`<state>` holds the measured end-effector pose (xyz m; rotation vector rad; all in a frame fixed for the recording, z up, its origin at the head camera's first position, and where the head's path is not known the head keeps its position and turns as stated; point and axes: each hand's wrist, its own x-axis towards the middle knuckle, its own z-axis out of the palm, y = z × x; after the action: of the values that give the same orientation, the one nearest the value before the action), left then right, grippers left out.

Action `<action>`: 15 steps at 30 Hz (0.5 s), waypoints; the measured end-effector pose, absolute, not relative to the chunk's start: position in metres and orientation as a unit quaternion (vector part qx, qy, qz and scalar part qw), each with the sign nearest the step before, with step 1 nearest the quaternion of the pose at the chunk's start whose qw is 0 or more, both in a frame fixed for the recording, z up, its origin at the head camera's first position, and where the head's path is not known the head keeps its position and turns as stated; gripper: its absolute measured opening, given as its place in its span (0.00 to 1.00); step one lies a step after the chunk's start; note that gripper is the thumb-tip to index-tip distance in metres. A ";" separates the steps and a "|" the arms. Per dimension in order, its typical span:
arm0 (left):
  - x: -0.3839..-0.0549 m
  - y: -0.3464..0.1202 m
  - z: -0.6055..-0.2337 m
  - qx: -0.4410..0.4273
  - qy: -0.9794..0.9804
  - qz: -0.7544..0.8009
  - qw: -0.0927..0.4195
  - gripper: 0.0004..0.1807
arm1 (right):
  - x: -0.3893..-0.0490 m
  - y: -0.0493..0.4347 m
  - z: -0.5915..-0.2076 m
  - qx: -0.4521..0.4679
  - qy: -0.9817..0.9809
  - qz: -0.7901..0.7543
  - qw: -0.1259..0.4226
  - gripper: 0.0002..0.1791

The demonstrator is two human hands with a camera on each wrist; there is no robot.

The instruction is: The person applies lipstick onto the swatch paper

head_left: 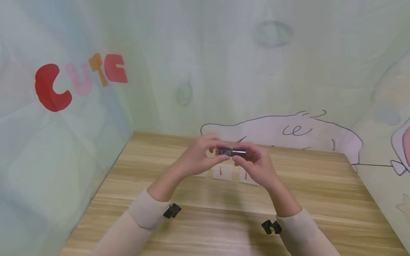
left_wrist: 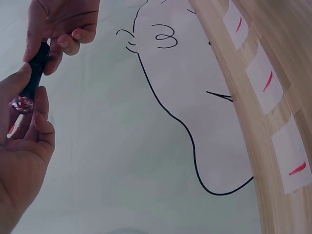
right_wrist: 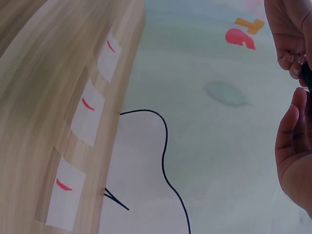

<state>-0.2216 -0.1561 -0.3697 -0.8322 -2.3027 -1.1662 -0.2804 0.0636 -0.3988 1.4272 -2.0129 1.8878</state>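
Observation:
A dark lipstick tube (head_left: pixel 238 153) lies level between both hands above the table. My left hand (head_left: pixel 201 153) pinches its left end between thumb and fingers, while my right hand (head_left: pixel 257 163) grips the right end the same way. In the left wrist view the lipstick (left_wrist: pixel 36 75) has a black upper part and a clear, pinkish end by the left fingers. At the right edge of the right wrist view, only a sliver of the tube shows between the hands. Below them, white paper pieces with red strokes lie on the table, among them a middle paper (head_left: pixel 225 174).
The wood-grain table (head_left: pixel 205 227) meets fabric walls at its back and left. The back wall (head_left: pixel 160 89) carries a line drawing, and red, pink and orange letters (head_left: pixel 52 89) mark the left one. Small black devices (head_left: pixel 172 211) sit at both sleeve cuffs.

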 end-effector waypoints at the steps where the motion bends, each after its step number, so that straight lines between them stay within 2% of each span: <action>1: -0.224 -0.155 -0.371 -0.300 -0.828 -0.424 0.212 0.11 | -0.281 0.066 -0.400 0.458 -0.647 0.610 0.018 0.15; 8: -0.235 -0.144 -0.377 -0.293 -0.812 -0.458 0.211 0.13 | -0.283 0.079 -0.404 0.437 -0.664 0.606 0.021 0.17; 15: -0.243 -0.130 -0.378 -0.271 -0.799 -0.505 0.182 0.12 | -0.284 0.091 -0.405 0.420 -0.693 0.585 0.033 0.17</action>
<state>-0.2434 -0.1299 -0.3779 -0.7641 -2.2552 -1.4253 -0.2843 0.0906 -0.4052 1.2916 -2.1334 1.8012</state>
